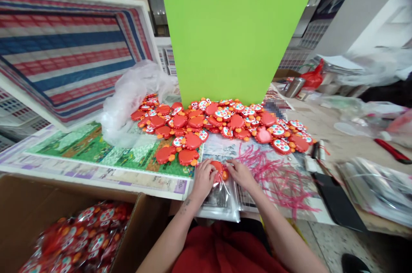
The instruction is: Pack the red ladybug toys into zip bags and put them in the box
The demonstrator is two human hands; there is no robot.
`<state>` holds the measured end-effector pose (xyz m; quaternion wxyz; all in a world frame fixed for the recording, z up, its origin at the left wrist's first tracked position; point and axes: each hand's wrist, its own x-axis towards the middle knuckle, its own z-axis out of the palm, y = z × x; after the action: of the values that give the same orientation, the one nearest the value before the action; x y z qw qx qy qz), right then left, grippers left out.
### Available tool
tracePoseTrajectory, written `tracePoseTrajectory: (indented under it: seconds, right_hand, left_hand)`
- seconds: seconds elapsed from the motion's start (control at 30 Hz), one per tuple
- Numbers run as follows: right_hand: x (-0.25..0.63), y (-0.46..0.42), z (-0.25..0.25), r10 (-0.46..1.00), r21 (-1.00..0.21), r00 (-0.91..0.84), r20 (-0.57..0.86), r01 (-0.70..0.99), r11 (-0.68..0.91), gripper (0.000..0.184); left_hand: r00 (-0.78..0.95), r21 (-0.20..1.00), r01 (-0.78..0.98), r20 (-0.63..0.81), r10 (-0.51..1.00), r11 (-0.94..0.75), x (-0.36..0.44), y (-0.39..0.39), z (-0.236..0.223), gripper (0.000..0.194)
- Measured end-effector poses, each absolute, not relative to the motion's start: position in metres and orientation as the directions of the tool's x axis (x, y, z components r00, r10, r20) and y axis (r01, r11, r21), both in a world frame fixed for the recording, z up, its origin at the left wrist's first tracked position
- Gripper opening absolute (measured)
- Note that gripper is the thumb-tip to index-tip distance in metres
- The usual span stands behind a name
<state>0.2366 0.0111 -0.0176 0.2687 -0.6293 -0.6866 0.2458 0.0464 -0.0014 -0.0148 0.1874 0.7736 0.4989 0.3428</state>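
Note:
My left hand [203, 178] and my right hand [240, 174] are closed around one red crab-shaped toy [219, 169] at the near table edge, and the toy sits partly in a clear plastic bag [222, 198]. Just beyond my hands lies a wide heap of the same red toys [222, 125] with orange feet, some showing spotted white faces. A stack of clear bags [225, 208] lies under my wrists.
A cardboard box [64, 221] at lower left holds several bagged toys. A crumpled clear plastic sheet [128, 97] lies left of the heap. A green board [234, 37] stands behind it. Pink ties [277, 174], a black pouch [334, 200] and more plastic bags [376, 187] lie to the right.

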Motion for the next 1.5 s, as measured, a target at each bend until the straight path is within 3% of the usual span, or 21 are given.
tracePoseTrajectory:
  seconds: [0.3,0.37,0.43,0.5,0.57,0.7,0.83,0.93,1.07,1.2,1.33,1.4,1.5]
  right_hand:
    - [0.197,-0.007,-0.018,0.962,-0.864,0.098,0.253,0.469,0.180,0.034]
    - [0.194,-0.009,-0.013,0.963,-0.903,0.106,0.247,0.386,0.189,0.032]
    - [0.193,-0.011,-0.010,0.970,-0.936,0.098,0.221,0.302,0.183,0.031]
    - [0.193,-0.012,-0.008,0.973,-0.952,0.093,0.211,0.247,0.183,0.031]
    - [0.194,-0.014,-0.006,0.969,-0.947,0.096,0.229,0.251,0.199,0.031]
    - [0.195,-0.014,0.003,0.907,-0.816,0.086,0.413,0.477,0.326,0.031]
    - [0.192,-0.015,0.018,0.825,-0.551,-0.136,0.548,0.684,0.479,0.027]
    - [0.185,-0.015,0.027,0.799,-0.427,-0.285,0.529,0.724,0.541,0.031]
    - [0.176,-0.014,0.034,0.763,-0.344,-0.350,0.544,0.737,0.583,0.036]
    - [0.174,-0.008,0.031,0.828,-0.425,-0.259,0.497,0.759,0.493,0.034]
    - [0.209,0.005,0.015,0.899,-0.580,0.012,0.438,0.768,0.272,0.021]
    - [0.247,0.009,0.003,0.905,-0.608,0.165,0.393,0.785,0.121,0.017]
    - [0.310,0.011,-0.014,0.864,-0.560,0.387,0.321,0.814,-0.157,0.020]
  left_hand:
    - [0.411,0.744,0.582,0.079,0.908,-0.328,0.036,-0.006,0.027,0.014]
    - [0.300,0.765,0.560,0.171,0.938,-0.318,0.032,-0.010,0.026,0.013]
    - [0.086,0.804,0.534,0.255,0.963,-0.260,0.027,-0.012,0.020,0.026]
    - [-0.052,0.890,0.433,0.184,0.981,-0.144,0.021,-0.012,0.011,0.043]
    - [-0.006,0.952,0.303,0.035,0.999,-0.031,0.017,-0.012,0.003,0.041]
    - [0.171,0.979,0.198,-0.083,0.982,0.048,0.017,-0.012,-0.002,0.022]
    - [0.197,0.986,0.165,-0.040,0.979,0.008,0.026,-0.015,0.009,0.022]
    - [0.220,0.945,0.301,0.062,0.973,-0.128,0.030,-0.018,0.020,0.026]
    - [0.257,0.820,0.525,0.103,0.961,-0.228,0.032,-0.023,0.031,0.030]
    - [0.310,0.767,0.590,0.074,0.948,-0.253,0.032,-0.024,0.037,0.032]
    - [0.296,0.828,0.515,0.070,0.953,-0.220,0.026,-0.020,0.032,0.029]
    - [0.241,0.881,0.451,0.038,0.970,-0.146,0.020,-0.018,0.025,0.025]
    - [0.185,0.957,0.279,-0.134,0.974,0.079,0.012,-0.015,0.012,0.023]
